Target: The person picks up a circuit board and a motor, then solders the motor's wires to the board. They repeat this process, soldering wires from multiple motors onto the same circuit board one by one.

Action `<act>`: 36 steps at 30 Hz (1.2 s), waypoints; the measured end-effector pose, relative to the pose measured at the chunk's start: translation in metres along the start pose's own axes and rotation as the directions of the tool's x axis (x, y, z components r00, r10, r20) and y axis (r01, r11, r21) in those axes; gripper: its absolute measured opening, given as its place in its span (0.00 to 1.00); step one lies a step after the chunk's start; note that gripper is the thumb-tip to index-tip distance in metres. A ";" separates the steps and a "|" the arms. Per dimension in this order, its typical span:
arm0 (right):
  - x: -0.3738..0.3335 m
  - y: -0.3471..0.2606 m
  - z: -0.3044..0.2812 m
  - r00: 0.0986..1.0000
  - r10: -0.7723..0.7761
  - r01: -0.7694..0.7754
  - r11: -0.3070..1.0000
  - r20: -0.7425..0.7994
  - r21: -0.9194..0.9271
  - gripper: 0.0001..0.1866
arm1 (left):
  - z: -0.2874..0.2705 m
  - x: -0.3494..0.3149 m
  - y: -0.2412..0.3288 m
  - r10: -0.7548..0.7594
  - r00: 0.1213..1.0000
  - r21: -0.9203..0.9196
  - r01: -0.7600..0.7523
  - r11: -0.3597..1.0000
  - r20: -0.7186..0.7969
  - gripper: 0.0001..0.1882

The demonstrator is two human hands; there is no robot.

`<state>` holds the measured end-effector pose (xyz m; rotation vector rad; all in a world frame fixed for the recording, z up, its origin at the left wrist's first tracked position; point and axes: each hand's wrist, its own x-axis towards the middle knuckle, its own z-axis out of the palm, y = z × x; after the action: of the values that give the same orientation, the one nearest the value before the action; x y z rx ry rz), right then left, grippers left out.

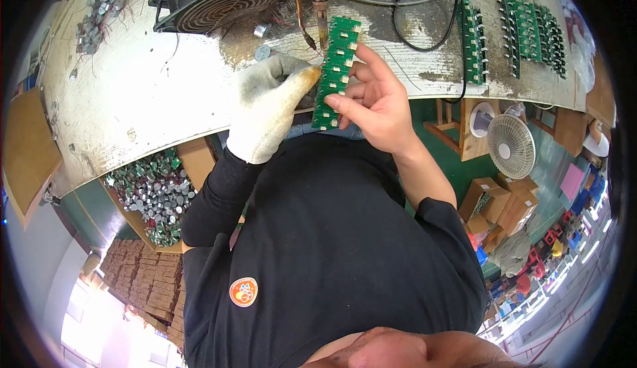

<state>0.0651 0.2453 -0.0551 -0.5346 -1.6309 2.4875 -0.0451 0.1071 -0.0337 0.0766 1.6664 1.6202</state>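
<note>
My right hand (378, 106), bare, grips a long strip of green circuit board (338, 73) with small pale connectors along it. The strip stands nearly lengthwise before me, its upper part beside the tip of a fixed soldering iron (322, 26). A thin bent metal tube (304, 20) comes down just left of the iron. In a white work glove, my left hand (272, 99) is closed in a pinch at the strip's left edge. What its fingertips hold is hidden. One small round metal motor (263, 52) shows just beyond the glove; whether it touches the glove I cannot tell.
A black fan with a round grille (225, 10) stands behind the glove. Many wired motors (96, 26) lie far left. More board strips (531, 30) rest at right, near a black cable (424, 46). Below the table's left edge, a box (136, 225) holds motors and boards.
</note>
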 end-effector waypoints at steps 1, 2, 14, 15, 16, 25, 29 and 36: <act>0.000 0.000 0.000 1.000 0.002 -0.002 1.000 -0.001 -0.003 0.39 | -0.001 -0.001 -0.001 0.009 1.000 -0.017 -0.008 1.000 0.007 0.09; 0.000 0.001 0.000 1.000 0.002 -0.002 1.000 -0.001 -0.004 0.39 | -0.002 -0.001 -0.002 0.008 1.000 -0.018 -0.008 1.000 0.007 0.09; -0.002 0.000 0.001 1.000 0.006 -0.006 1.000 -0.007 -0.006 0.38 | -0.001 0.000 -0.001 0.007 1.000 -0.071 -0.007 0.997 0.010 0.09; -0.002 0.000 0.001 1.000 -0.001 0.001 1.000 -0.007 -0.002 0.38 | -0.001 0.000 -0.002 0.013 1.000 -0.056 -0.012 0.998 0.013 0.09; -0.001 0.001 0.002 1.000 -0.008 0.008 1.000 -0.007 0.002 0.38 | -0.002 0.000 -0.002 0.018 1.000 -0.041 -0.017 0.999 0.016 0.09; -0.001 -0.002 0.001 1.000 -0.021 0.021 1.000 0.004 0.000 0.39 | 0.002 0.001 0.004 0.007 1.000 -0.037 -0.007 0.999 -0.005 0.11; 0.000 0.000 0.001 1.000 0.008 -0.008 1.000 -0.003 -0.016 0.39 | 0.000 0.001 -0.001 0.011 1.000 -0.070 -0.011 0.998 0.004 0.08; -0.001 0.003 0.002 1.000 0.026 -0.026 1.000 -0.008 -0.017 0.39 | -0.005 0.002 -0.003 0.009 1.000 -0.093 -0.007 0.996 0.027 0.10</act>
<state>0.0651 0.2420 -0.0567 -0.5698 -1.6542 2.4888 -0.0475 0.1038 -0.0380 0.0587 1.5693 1.6931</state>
